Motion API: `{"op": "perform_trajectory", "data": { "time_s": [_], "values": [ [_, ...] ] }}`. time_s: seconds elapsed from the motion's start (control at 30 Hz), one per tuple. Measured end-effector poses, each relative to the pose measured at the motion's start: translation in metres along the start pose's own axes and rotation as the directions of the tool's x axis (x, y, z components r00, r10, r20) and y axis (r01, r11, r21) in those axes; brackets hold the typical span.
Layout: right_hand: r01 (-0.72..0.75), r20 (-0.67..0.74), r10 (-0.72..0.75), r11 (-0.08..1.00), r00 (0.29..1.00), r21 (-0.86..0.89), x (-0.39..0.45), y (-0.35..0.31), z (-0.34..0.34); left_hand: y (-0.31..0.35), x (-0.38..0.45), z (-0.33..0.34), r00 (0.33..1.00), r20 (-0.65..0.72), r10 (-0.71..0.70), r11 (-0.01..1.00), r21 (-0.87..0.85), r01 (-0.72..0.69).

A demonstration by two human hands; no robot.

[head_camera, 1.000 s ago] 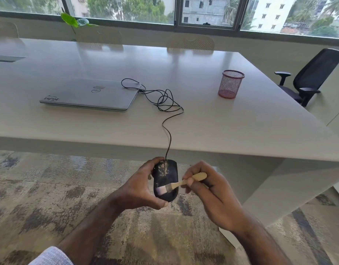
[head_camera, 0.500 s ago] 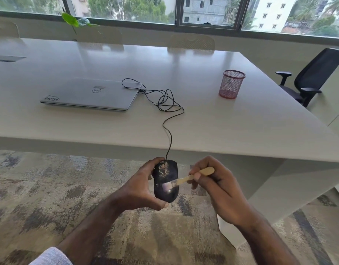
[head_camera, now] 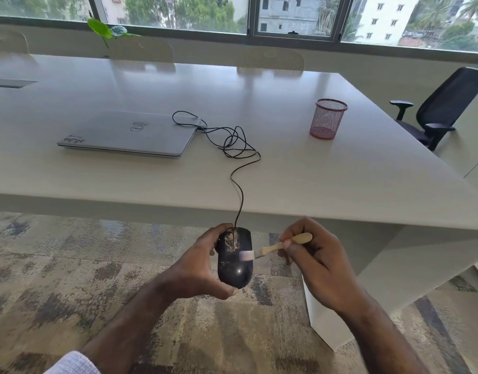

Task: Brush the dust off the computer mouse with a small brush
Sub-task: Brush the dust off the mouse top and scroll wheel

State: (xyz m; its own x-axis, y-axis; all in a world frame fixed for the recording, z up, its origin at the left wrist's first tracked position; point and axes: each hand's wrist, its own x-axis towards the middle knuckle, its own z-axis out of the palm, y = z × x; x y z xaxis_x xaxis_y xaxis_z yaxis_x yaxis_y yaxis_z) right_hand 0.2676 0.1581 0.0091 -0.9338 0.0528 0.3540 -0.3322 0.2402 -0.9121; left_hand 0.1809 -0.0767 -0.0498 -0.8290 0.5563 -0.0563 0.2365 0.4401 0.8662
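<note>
My left hand [head_camera: 197, 268] covers the left flank and underside of the mouse [head_camera: 235, 259]. The brush [head_camera: 275, 248] bristles are motion-blurred; part of its handle is hidden behind my right hand's [head_camera: 316, 263] fingertips. Both forearms are cut off by the lower edge.

The right hand [head_camera: 322, 263] has swung the small wooden-handled brush [head_camera: 275, 248] farther away along the black corded computer mouse [head_camera: 234, 261]. Its pale bristles, near the mouse's near end a second ago, now touch mid-body at the right edge, just below the dust patch.
</note>
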Motion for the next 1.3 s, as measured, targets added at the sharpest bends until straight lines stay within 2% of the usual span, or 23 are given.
{"op": "perform_trajectory", "data": {
  "time_s": [0.1, 0.2, 0.3, 0.43, 0.57, 0.77, 0.97, 1.17, 1.3],
  "values": [
    [-0.013, -0.079, 0.008, 0.998, 0.997, -0.061, 0.002, -0.001, -0.001, 0.000, -0.001, 0.000, 1.000, -0.005, 0.009, 1.000, 0.000, -0.009],
    [-0.011, -0.150, 0.017, 0.999, 0.989, 0.040, 0.004, 0.000, 0.000, 0.000, -0.002, 0.000, 1.000, -0.004, 0.012, 1.000, -0.008, -0.012],
    [-0.027, -0.121, 0.040, 0.994, 0.992, 0.106, 0.005, 0.003, 0.002, 0.003, -0.003, 0.002, 1.000, 0.012, 0.025, 1.000, -0.006, -0.025],
    [-0.068, -0.047, 0.070, 0.996, 0.996, 0.053, 0.001, 0.004, 0.006, 0.005, -0.005, 0.003, 0.999, 0.026, 0.025, 1.000, -0.011, -0.024],
    [-0.018, -0.066, 0.027, 0.991, 0.997, 0.134, 0.001, -0.002, 0.007, 0.006, -0.007, 0.005, 1.000, 0.020, 0.018, 1.000, -0.006, -0.018],
    [-0.033, 0.097, 0.036, 0.999, 0.995, -0.036, -0.006, 0.000, 0.013, 0.003, -0.008, 0.006, 0.999, 0.016, 0.027, 1.000, -0.015, -0.027],
    [0.019, -0.023, -0.018, 0.998, 1.000, 0.052, -0.006, -0.004, 0.011, 0.004, -0.009, 0.007, 0.999, 0.018, 0.039, 0.999, 0.006, -0.039],
    [0.063, 0.072, -0.057, 0.994, 0.996, -0.089, -0.012, -0.002, 0.020, 0.006, -0.010, 0.009, 0.998, 0.004, 0.057, 0.998, 0.001, -0.057],
    [0.047, 0.011, -0.047, 0.999, 0.999, -0.015, -0.012, -0.004, 0.021, 0.008, -0.011, 0.008, 0.998, -0.003, 0.066, 0.998, -0.001, -0.066]
  ]
}}
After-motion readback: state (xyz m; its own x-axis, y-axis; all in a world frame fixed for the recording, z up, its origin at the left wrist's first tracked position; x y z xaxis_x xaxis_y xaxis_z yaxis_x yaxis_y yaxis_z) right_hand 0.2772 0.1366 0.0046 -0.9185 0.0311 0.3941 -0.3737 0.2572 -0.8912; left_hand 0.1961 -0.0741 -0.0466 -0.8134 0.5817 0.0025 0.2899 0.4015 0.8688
